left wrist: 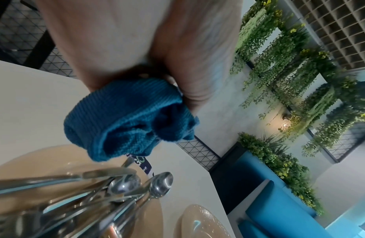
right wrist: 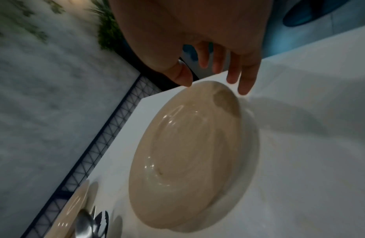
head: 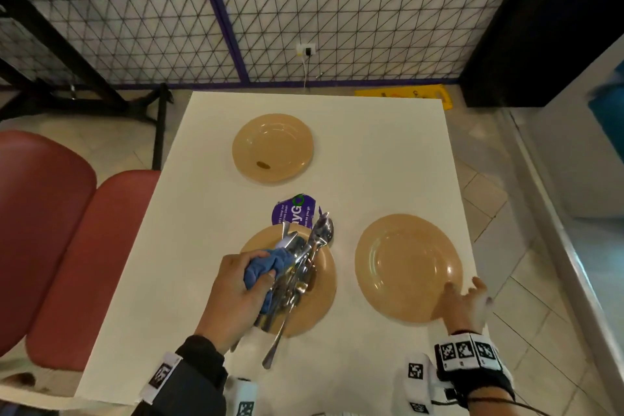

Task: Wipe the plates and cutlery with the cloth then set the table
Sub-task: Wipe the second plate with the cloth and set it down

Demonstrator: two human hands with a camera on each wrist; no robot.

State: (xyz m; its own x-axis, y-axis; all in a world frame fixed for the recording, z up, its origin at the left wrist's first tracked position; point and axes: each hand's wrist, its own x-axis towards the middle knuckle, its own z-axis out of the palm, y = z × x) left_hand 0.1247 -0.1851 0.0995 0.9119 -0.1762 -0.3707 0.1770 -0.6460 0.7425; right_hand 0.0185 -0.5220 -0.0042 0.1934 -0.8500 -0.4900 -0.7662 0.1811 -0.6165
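Observation:
Three tan plates sit on the white table (head: 371,152). Over the near left plate (head: 317,307), my left hand (head: 250,277) grips a bunched blue cloth (head: 270,263) together with a bundle of several spoons and other cutlery (head: 304,267). The left wrist view shows the cloth (left wrist: 126,119) above the spoon bowls of the cutlery (left wrist: 116,190). My right hand (head: 464,290) is open at the near right rim of the right plate (head: 405,267). In the right wrist view its thumb tip touches the rim of this plate (right wrist: 187,153), and the fingers (right wrist: 244,87) are spread beside it. The far plate (head: 273,147) has a brown spot.
A purple printed packet (head: 293,209) lies just beyond the near left plate. Red chairs (head: 50,230) stand along the table's left side. A wire mesh fence (head: 337,27) runs behind the table, with a yellow floor sign (head: 405,93) at its foot. Tiled floor lies to the right.

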